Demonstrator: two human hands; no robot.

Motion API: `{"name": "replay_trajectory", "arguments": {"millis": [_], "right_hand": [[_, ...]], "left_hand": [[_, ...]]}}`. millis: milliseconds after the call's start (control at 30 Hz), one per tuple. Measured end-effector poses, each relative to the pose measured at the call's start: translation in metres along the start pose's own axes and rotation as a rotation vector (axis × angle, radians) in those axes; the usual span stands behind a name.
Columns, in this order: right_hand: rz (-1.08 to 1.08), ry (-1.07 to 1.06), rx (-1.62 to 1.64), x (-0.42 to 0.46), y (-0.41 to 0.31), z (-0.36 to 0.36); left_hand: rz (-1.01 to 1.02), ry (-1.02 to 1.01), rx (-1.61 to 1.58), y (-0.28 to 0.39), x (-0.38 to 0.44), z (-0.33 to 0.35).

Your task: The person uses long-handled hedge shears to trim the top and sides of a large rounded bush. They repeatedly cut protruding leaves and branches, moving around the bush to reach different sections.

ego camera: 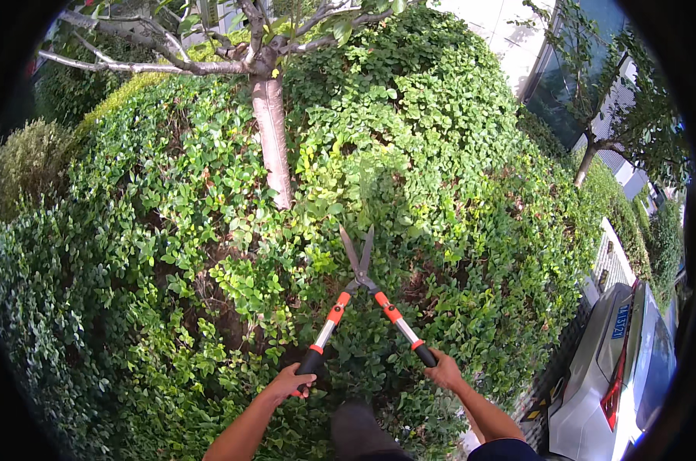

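Note:
A pair of hedge shears (360,275) with red, silver and black handles points away from me, its two blades spread in a narrow V. My left hand (293,380) is wrapped around the black grip of the left handle. Around the right handle's black grip, my right hand (444,369) is closed. Both handles stand apart. Beneath and ahead of the blades spreads a leafy green hedge (463,219), with brown twigs showing through gaps. Whether the blade tips touch leaves, I cannot tell.
A tree trunk (272,132) rises from the hedge ahead, left of the blades, with bare low branches (146,66) reaching left. A silver car (593,369) is parked at the right. Another small tree (587,155) grows at the far right. My dark trouser leg (362,432) shows below.

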State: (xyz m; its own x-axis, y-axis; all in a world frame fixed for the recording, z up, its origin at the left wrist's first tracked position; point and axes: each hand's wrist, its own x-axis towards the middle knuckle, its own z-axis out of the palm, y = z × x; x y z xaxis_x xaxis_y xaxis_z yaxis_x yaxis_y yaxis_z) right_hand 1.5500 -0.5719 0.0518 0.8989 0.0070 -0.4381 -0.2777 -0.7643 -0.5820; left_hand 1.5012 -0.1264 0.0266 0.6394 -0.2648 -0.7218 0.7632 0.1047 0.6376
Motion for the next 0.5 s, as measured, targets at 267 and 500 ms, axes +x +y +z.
{"name": "replay_trajectory", "arguments": {"millis": [267,500], "right_hand": [[-0.094,-0.028,-0.289,0.022,0.006,-0.024],[-0.165,-0.169,-0.458,0.205,-0.034,-0.102]], "left_hand": [[-0.209,0.115,0.031,-0.043,-0.019,-0.020],[-0.280,0.125,0.169,0.031,0.025,-0.129]]}}
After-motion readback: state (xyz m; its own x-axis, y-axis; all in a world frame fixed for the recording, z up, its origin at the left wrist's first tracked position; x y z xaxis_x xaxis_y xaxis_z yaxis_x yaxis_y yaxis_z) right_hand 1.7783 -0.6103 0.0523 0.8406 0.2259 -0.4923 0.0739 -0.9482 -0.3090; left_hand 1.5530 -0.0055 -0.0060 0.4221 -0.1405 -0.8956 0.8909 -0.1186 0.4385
